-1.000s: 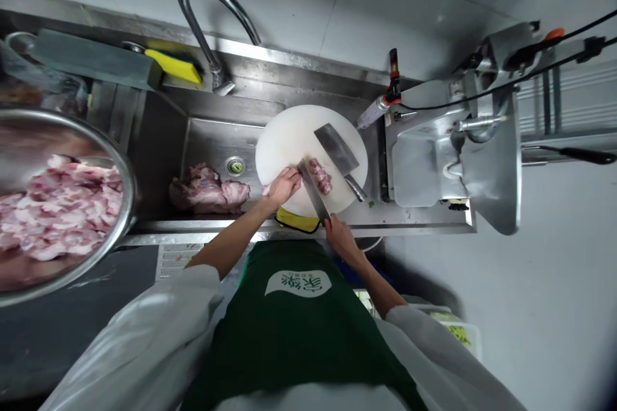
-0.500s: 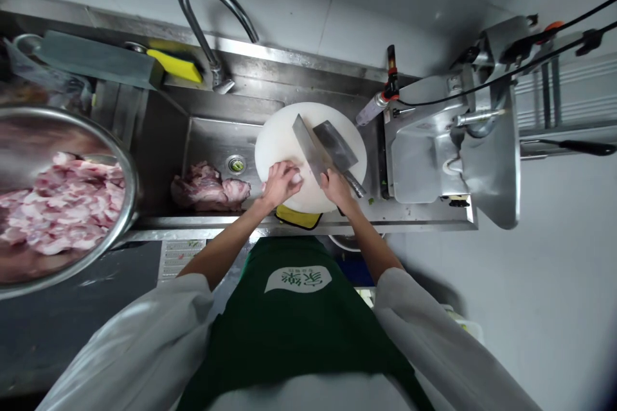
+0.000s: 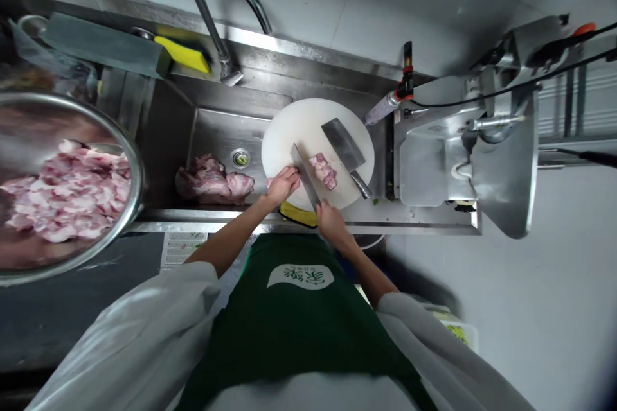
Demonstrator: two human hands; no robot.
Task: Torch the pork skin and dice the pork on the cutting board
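Observation:
A round white cutting board [image 3: 299,125] rests over the right part of the steel sink [image 3: 212,128]. My right hand [image 3: 328,220] grips the handle of a cleaver [image 3: 304,175] whose blade lies across the board. My left hand [image 3: 282,184] is curled on a small piece of raw meat at the blade's left side. Cut pink meat pieces [image 3: 323,171] lie to the right of the blade. A second cleaver [image 3: 344,146] lies flat on the board further right.
More raw meat [image 3: 212,181] lies in the sink basin near the drain [image 3: 240,158]. A large steel bowl [image 3: 130,160] of sliced meat stands at the left. A meat slicer [image 3: 482,141] stands at the right. A faucet [image 3: 219,6] arches above; a yellow sponge [image 3: 183,54] sits on the ledge.
My right hand has drawn back toward me with the cleaver, and the blade has come down from the board's far side. The cut pieces show again at its right.

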